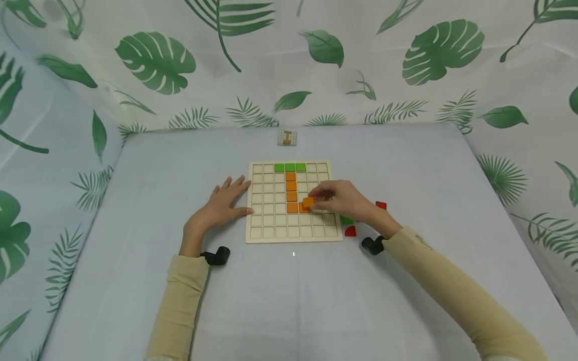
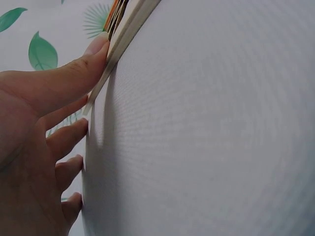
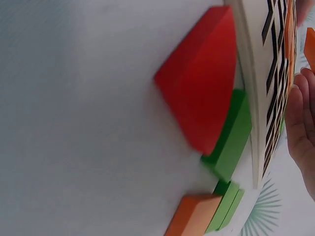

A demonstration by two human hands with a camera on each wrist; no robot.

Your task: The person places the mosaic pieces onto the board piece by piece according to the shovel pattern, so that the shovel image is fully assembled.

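Note:
A pale wooden grid board [image 1: 268, 220] lies flat on the table. Three green square tiles [image 1: 290, 167] fill the middle of its top row, and several orange tiles [image 1: 291, 186] run down in a column beneath them. My right hand [image 1: 339, 198] pinches an orange square tile [image 1: 308, 201] between thumb and fingers, over the board just right of the column's foot. Another orange tile there is partly hidden under it. With fingers spread, my left hand [image 1: 221, 203] touches the board's left edge; in the left wrist view its thumb [image 2: 74, 78] rests on the rim.
Right of the board, partly beneath my right hand, lie loose pieces: a rounded red one [image 3: 204, 83], green blocks [image 3: 232, 137] and an orange block [image 3: 193, 216]. A second red piece [image 1: 381, 205] sits farther right. Behind the board is a small patterned card [image 1: 286, 138].

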